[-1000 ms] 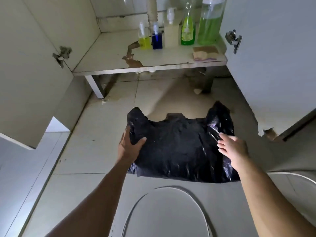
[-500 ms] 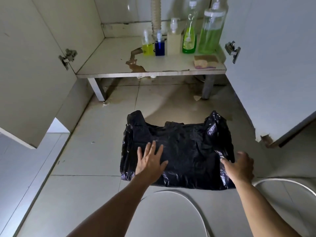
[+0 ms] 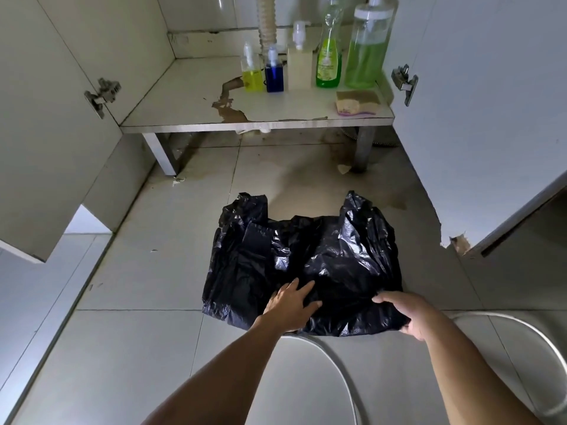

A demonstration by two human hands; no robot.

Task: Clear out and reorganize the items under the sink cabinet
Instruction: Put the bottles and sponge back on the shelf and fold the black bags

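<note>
- Two hands are on the black bag [image 3: 306, 265], which lies flat on the floor tiles at the lower centre of the frame, in front of the open cabinet.
- Half a second ago the left hand [image 3: 291, 306] lay spread on the bag's middle; now it sits nearer the bottom edge, fingers together and flat, pressing the plastic down and holding nothing.
- Over the same time the right hand [image 3: 405, 314] has slid along the lower right edge toward the centre; it is curled over that edge, fingers closed on the plastic.
- A second ago the left hand gripped the bag's left side, so the person has gone from holding the bag to smoothing it.
- Judged from this, the bag is being flattened for folding; a fold from the near edge looks likely next.
- Five bottles [image 3: 328, 62] and a sponge [image 3: 356, 101] stand in order on the shelf [image 3: 184, 96] at the upper centre, so the bag seems among the last items to tidy.
- Thin, slippery plastic may spring back if pressure is lifted.
</note>
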